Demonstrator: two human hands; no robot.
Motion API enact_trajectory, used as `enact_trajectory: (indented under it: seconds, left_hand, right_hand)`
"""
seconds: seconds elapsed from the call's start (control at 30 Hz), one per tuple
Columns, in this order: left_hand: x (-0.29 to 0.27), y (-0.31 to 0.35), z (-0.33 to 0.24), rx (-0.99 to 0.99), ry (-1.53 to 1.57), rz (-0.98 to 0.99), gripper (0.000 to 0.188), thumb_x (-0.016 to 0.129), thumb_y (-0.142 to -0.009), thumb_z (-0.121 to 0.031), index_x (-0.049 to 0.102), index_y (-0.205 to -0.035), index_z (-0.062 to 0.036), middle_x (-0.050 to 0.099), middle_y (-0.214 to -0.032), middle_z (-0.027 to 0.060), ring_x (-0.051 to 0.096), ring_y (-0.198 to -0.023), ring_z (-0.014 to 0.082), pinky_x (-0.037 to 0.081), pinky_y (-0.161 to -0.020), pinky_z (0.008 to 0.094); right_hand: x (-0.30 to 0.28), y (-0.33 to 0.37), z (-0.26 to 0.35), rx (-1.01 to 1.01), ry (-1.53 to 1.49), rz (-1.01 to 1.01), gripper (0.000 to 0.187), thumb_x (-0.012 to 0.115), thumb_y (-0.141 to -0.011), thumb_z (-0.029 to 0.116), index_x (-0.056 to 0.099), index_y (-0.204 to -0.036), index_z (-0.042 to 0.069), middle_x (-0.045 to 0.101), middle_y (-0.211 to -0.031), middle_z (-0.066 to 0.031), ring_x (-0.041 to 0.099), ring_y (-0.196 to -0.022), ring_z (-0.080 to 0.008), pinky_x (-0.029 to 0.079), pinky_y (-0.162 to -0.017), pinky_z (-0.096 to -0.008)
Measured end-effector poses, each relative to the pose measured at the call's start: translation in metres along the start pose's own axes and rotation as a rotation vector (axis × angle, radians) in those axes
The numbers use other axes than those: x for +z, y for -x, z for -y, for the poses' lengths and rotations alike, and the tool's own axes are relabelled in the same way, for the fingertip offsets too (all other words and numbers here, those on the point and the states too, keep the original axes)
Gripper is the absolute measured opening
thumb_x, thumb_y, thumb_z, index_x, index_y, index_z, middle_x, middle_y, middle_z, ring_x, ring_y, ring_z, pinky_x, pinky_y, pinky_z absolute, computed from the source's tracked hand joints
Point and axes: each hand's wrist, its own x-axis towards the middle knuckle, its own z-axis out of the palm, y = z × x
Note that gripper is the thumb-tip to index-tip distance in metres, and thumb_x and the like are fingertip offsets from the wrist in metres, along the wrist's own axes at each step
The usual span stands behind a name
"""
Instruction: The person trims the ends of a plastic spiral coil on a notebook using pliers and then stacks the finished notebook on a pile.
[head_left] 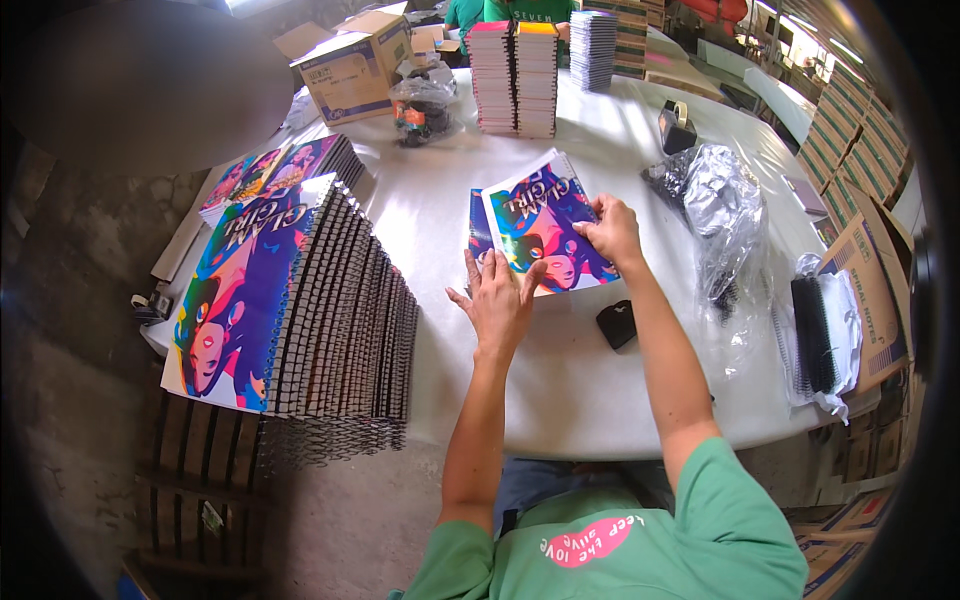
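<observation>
A purple notebook cover (540, 215) with a colourful printed face lies turned at an angle before me. Beneath it, at its left, shows the edge of another purple cover (479, 225). My right hand (612, 235) pinches the upper cover at its right edge, thumb on top. Fingers spread, my left hand (500, 303) rests on its lower left corner. Just below the right forearm's side of the cover lies a small black object (616, 324), its kind unclear. At my left stands a tall stack of spiral notebooks (330, 310) with the same print.
More notebooks (285, 170) lie behind that stack. Two tall notebook piles (513, 85) and a bluish pile (593, 52) stand at the far side, near an open carton (355, 70). Rightward are a tape dispenser (677, 130), a clear plastic bag (725, 215) and black spiral coils (812, 335).
</observation>
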Motion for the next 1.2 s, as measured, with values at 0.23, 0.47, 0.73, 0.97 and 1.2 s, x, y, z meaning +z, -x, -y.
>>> enact_trajectory:
  seconds: [0.23,0.47,0.73,0.97,1.2]
  left_hand:
    - [0.005,-0.012,0.01,0.051,0.057,-0.07,0.069,0.044,-0.088,-0.056,0.045,-0.129,0.0002,0.041,-0.137,0.016,0.017,-0.137,0.0341,0.011,-0.102,0.0663]
    - [0.001,-0.035,0.016,0.116,0.707,-0.222,0.056,0.057,-0.089,-0.023,0.036,-0.137,-0.0024,0.054,-0.122,0.018,0.053,-0.11,0.0302,0.042,-0.092,0.0341]
    - [-0.026,-0.032,0.003,-0.147,1.212,0.091,0.065,0.057,-0.085,0.002,0.02,-0.138,0.0088,0.064,-0.092,0.0132,0.059,-0.078,0.0118,0.049,-0.069,0.0233]
    - [-0.021,-0.033,-0.002,-0.095,1.701,0.29,0.038,0.06,-0.086,-0.005,0.05,-0.121,0.0072,0.065,-0.1,0.0128,0.062,-0.084,0.0144,0.049,-0.075,0.0246]
    - [-0.054,-0.009,-0.034,-0.052,1.866,0.446,0.04,0.064,-0.085,-0.012,0.052,-0.121,0.0003,0.061,-0.113,0.0107,0.061,-0.092,0.0143,0.05,-0.078,0.0271]
  right_hand:
    - [0.004,-0.006,-0.027,-0.043,-0.535,0.088,0.026,0.071,-0.073,0.002,0.064,-0.098,0.001,0.068,-0.088,-0.0107,0.064,-0.073,-0.0163,0.05,-0.068,-0.0257]
    - [0.002,-0.01,-0.055,0.108,-1.245,0.274,0.034,0.067,-0.079,0.0,0.056,-0.111,-0.001,0.066,-0.089,-0.0092,0.063,-0.074,-0.0129,0.054,-0.063,-0.0279]
    - [-0.017,0.002,-0.038,0.212,-1.303,0.501,0.041,0.068,-0.078,0.002,0.053,-0.117,0.0,0.064,-0.099,-0.0088,0.065,-0.078,-0.0136,0.057,-0.068,-0.0272]
    - [-0.023,0.001,-0.034,0.298,-1.468,0.762,0.039,0.065,-0.083,0.008,0.051,-0.119,0.002,0.064,-0.102,-0.0088,0.065,-0.083,-0.0168,0.056,-0.075,-0.0332]
    - [-0.026,0.018,-0.021,0.18,-1.756,0.92,0.049,0.064,-0.083,0.013,0.043,-0.127,0.004,0.062,-0.107,-0.0096,0.064,-0.088,-0.0183,0.055,-0.078,-0.0339]
